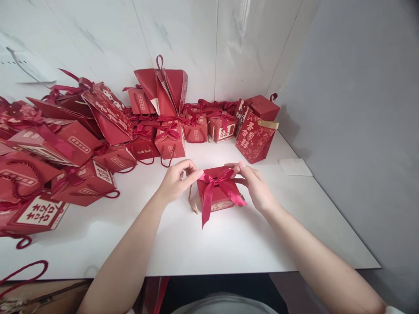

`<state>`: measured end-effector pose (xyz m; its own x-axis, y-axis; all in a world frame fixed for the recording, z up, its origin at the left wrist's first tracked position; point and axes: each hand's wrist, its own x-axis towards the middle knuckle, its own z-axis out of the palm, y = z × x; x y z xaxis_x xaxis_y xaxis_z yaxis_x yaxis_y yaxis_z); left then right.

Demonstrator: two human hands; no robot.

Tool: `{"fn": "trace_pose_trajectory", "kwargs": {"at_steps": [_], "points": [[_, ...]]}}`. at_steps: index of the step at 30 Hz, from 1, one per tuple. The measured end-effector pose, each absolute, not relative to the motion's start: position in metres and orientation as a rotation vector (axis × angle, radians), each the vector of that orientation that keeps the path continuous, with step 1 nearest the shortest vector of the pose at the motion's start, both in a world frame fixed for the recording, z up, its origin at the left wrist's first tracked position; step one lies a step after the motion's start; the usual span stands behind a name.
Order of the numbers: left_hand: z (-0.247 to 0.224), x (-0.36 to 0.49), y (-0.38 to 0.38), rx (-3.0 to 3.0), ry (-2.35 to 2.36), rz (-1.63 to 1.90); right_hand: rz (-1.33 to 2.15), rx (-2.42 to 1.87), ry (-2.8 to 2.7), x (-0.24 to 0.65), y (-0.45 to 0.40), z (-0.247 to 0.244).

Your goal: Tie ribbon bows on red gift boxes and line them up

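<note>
A small red gift box [225, 196] stands on the white table in front of me. A glossy crimson ribbon [217, 181] is tied in a bow on its top, and its two tails hang down over the near side. My left hand [180, 181] pinches the bow's left loop between thumb and fingers. On the opposite side my right hand [257, 185] has its thumb and fingers closed at the right loop; its fingertips are partly hidden. A twisted gold cord handle [192, 203] hangs at the box's left side, and another shows at the right.
Many red gift boxes [78, 141] are heaped on the left. A row of bow-tied boxes [195, 128] lines the wall. At the back right stands a box with a gold strap [257, 137], near a white paper piece [295, 167]. A grey wall [356, 131] bounds the right side.
</note>
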<state>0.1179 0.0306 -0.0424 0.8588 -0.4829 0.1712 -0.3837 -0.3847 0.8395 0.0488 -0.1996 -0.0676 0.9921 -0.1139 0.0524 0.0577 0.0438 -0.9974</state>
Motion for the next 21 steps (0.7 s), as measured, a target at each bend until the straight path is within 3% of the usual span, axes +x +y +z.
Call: {"fn": "trace_pose_trajectory", "kwargs": {"at_steps": [12,21], "points": [[-0.039,0.113,0.029,1.742,-0.508,-0.396,-0.021,-1.676,0.052,0.055,-0.201,-0.06],[-0.043,0.119,0.034,1.809,-0.464,-0.183,-0.259,-1.719,-0.112,0.044,-0.2,-0.061]]}}
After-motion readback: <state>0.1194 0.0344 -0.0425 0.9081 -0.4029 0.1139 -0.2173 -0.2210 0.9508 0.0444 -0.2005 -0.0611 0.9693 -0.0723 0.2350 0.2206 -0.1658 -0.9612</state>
